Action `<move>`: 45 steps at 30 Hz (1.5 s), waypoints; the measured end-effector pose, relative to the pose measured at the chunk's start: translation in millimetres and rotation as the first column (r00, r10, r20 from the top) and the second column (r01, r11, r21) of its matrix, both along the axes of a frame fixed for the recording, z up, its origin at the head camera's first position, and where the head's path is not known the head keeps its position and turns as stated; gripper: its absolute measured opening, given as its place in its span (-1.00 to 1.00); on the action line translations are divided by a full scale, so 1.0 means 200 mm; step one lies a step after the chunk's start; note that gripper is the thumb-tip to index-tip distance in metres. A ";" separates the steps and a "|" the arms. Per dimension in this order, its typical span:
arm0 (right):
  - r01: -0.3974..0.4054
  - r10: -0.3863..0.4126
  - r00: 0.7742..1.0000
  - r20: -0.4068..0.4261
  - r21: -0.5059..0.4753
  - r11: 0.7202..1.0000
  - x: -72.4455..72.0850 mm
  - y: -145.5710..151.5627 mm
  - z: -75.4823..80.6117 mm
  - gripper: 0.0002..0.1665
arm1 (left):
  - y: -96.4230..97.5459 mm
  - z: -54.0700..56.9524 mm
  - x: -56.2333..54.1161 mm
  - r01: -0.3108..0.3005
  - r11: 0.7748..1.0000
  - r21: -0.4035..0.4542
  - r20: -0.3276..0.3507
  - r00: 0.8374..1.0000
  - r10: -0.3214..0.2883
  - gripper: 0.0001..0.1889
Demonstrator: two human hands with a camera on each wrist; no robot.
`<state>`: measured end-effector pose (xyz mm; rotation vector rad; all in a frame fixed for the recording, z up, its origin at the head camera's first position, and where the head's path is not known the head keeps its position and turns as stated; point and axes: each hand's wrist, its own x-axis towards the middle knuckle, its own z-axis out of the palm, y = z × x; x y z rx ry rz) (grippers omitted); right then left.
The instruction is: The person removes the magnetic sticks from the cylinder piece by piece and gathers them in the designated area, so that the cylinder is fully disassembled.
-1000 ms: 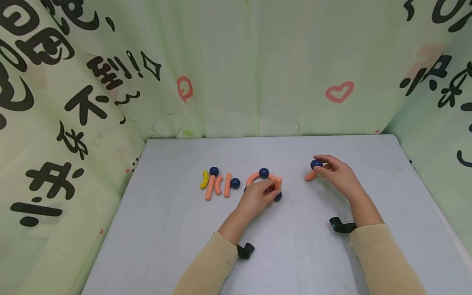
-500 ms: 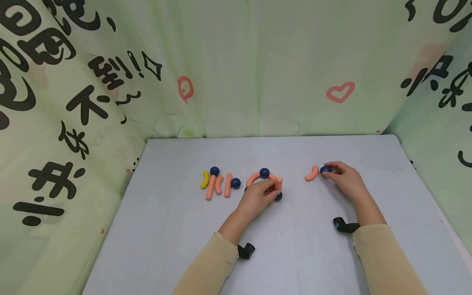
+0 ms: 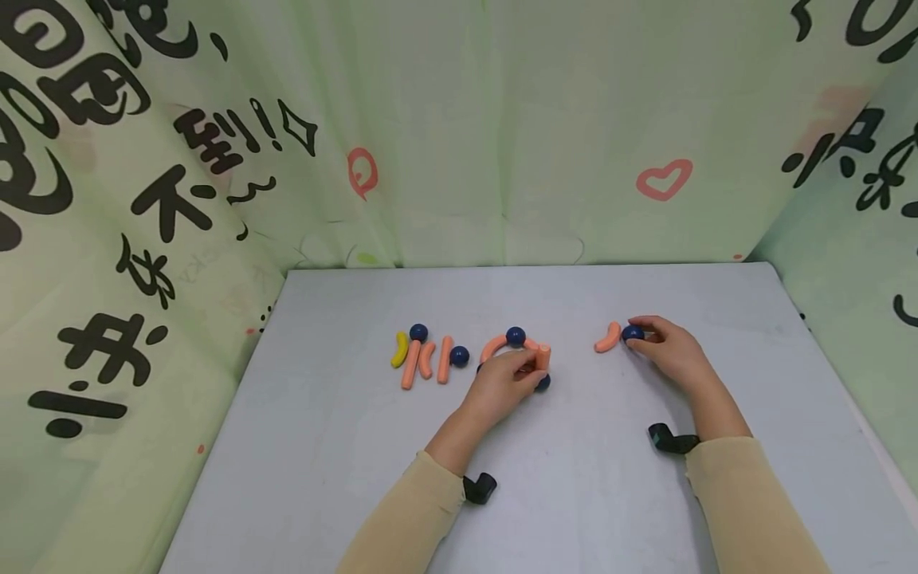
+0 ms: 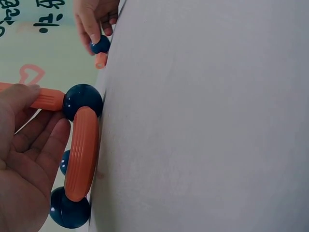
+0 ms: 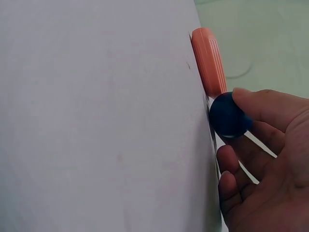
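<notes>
Nearest on the grey table (image 3: 574, 494), left hand (image 3: 498, 387) curled round an upright orange stick (image 3: 543, 356) of the half-built ring (image 3: 502, 344) of curved orange pieces and dark blue balls; best held steady, gripping low. Further right, right hand (image 3: 670, 351) pinching a dark blue ball (image 3: 632, 333) at its fingertips, touching the end of a short curved orange piece (image 3: 606, 338); best joined squarely, ball pressed to the tip. Beyond left, spare sticks (image 3: 426, 360), well apart.
</notes>
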<state>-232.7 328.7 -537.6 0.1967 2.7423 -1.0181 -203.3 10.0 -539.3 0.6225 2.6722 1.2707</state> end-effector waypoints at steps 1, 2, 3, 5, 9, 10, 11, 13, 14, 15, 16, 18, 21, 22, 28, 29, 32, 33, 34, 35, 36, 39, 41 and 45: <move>0.000 0.000 1.000 0.000 -0.004 1.000 0.00 0.00 0.00 -0.24 | 0.00 0.00 0.00 0.003 1.000 0.001 -0.002 1.000 -0.003 -0.68; 0.003 -0.003 1.000 -0.001 -0.007 1.000 0.00 0.00 0.00 -0.24 | 0.00 0.00 0.00 0.005 1.000 0.002 -0.001 1.000 -0.005 -0.69; 0.005 -0.005 1.000 -0.002 -0.009 1.000 0.00 0.00 0.00 -0.24 | 0.00 0.00 0.00 0.007 1.000 0.001 -0.002 1.000 -0.007 -0.69; 0.011 -0.011 1.000 -0.009 -0.016 1.000 0.01 0.00 -0.01 -0.24 | 0.00 0.00 0.00 0.006 1.000 -0.001 0.000 1.000 -0.006 -0.68; 0.035 -0.035 0.999 -0.028 -0.023 0.999 0.01 0.00 -0.01 -0.23 | 0.00 0.00 0.00 -0.001 1.000 0.008 0.013 1.000 0.001 -0.65; 0.046 -0.047 0.998 -0.042 -0.021 0.999 0.01 0.00 0.00 -0.24 | 0.00 0.00 0.00 -0.001 1.000 0.012 0.017 1.000 0.001 -0.65; 0.057 -0.058 0.997 -0.059 -0.019 0.998 0.01 -0.01 0.00 -0.24 | 0.00 0.01 0.00 0.001 1.000 0.015 0.020 1.000 -0.001 -0.66; 0.090 -0.091 0.989 -0.113 -0.019 0.996 0.03 -0.02 0.02 -0.28 | 0.00 0.00 0.00 0.004 1.000 0.020 0.024 1.000 -0.004 -0.67; 0.110 -0.112 0.983 -0.145 -0.019 0.994 0.03 -0.04 0.04 -0.31 | 0.00 0.00 0.00 0.005 1.000 0.020 0.024 1.000 -0.005 -0.68; 0.125 -0.128 0.974 -0.185 -0.027 0.992 0.04 -0.06 0.06 -0.34 | 0.01 0.00 0.00 0.005 1.000 0.022 0.026 1.000 -0.005 -0.69; 0.137 -0.142 0.964 -0.223 -0.037 0.990 0.05 -0.08 0.08 -0.37 | 0.01 0.00 0.00 0.003 1.000 0.023 0.028 1.000 -0.004 -0.69; 0.141 -0.153 0.945 -0.289 -0.061 0.988 0.08 -0.13 0.13 -0.44 | 0.01 0.00 0.00 -0.001 1.000 0.024 0.030 1.000 0.000 -0.69; 0.082 -0.109 0.937 -0.332 -0.094 0.992 0.11 -0.23 0.19 -0.52 | 0.01 0.00 0.00 -0.007 1.000 0.024 0.035 0.999 0.006 -0.71; 0.045 -0.075 0.941 -0.331 -0.095 0.994 0.12 -0.26 0.21 -0.53 | 0.01 0.00 0.00 -0.007 1.000 0.024 0.037 0.999 0.006 -0.71; -0.272 0.240 0.914 -0.328 -0.054 0.961 0.16 -0.43 0.25 -0.61 | 0.01 0.01 0.00 -0.005 1.000 0.007 0.025 1.000 0.005 -0.70; -0.319 0.286 0.900 -0.329 -0.049 0.946 0.16 -0.46 0.24 -0.63 | 0.01 0.01 0.00 -0.006 1.000 0.003 0.021 1.000 0.006 -0.69; -0.410 0.376 0.872 -0.313 -0.050 0.911 0.17 -0.52 0.23 -0.63 | 0.01 0.01 0.00 -0.006 1.000 0.000 0.018 1.000 0.006 -0.68; -0.423 0.388 0.868 -0.309 -0.053 0.905 0.18 -0.54 0.22 -0.62 | 0.01 0.01 0.00 -0.004 1.000 0.002 0.018 1.000 0.004 -0.68; -0.433 0.397 0.864 -0.310 -0.055 0.900 0.18 -0.55 0.21 -0.61 | 0.01 0.00 0.00 -0.002 1.000 0.004 0.022 1.000 0.002 -0.68; -0.437 0.400 0.862 -0.310 -0.057 0.898 0.18 -0.56 0.20 -0.61 | 0.01 0.00 0.00 -0.001 1.000 0.001 0.025 1.000 0.001 -0.69; -0.438 0.401 0.862 -0.310 -0.056 0.897 0.18 -0.57 0.19 -0.60 | 0.01 0.00 0.00 0.000 1.000 -0.006 0.028 1.000 0.000 -0.71; -0.435 0.397 0.860 -0.320 -0.054 0.899 0.17 -0.59 0.17 -0.60 | 0.01 0.00 -0.01 0.006 0.999 -0.040 0.026 1.000 -0.005 -0.76; -0.428 0.393 0.864 -0.314 -0.047 0.903 0.17 -0.60 0.16 -0.62 | 0.01 -0.01 -0.01 0.014 0.997 -0.077 0.010 1.000 -0.013 -0.81; -0.411 0.381 0.873 -0.304 -0.039 0.911 0.17 -0.61 0.16 -0.64 | 0.01 -0.02 -0.02 0.037 0.992 -0.123 -0.017 0.999 -0.039 -0.88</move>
